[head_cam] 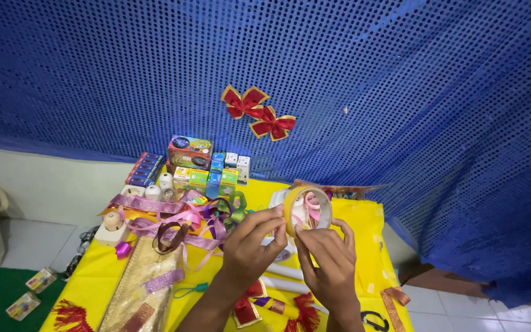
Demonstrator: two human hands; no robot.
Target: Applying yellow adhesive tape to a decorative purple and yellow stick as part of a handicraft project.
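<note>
— Both hands up close, over the yellow table (364,215). Left hand (250,246) and right hand (330,264) are each closed on the roll of clear tape (307,210), held on edge just above the cloth. Left fingertips (276,216) pinch the roll's near rim; the right thumb and forefinger press the rim beside them.

— Hunting the tape end, by the look of it?

— That's my reading. Best done with one hand holding the roll steady while a nail of the other runs slowly round the rim until it catches, then lifting the edge square so the tape doesn't split.

— What's around the roll?

— Left of it, a tangle of pink and purple ribbons (173,221). Behind that, small coloured boxes (213,175) stacked at the table's far edge, all shut, so I cannot tell what they hold. A white jar (165,181) stands left of the boxes; contents not visible. Nearer than the roll, white paper tubes (284,276) and a red tassel (305,310). Up beyond the roll, two red bows (258,112) are pinned on the blue sequinned backdrop (401,74).

— Any open container?

— None that I can see.
</note>
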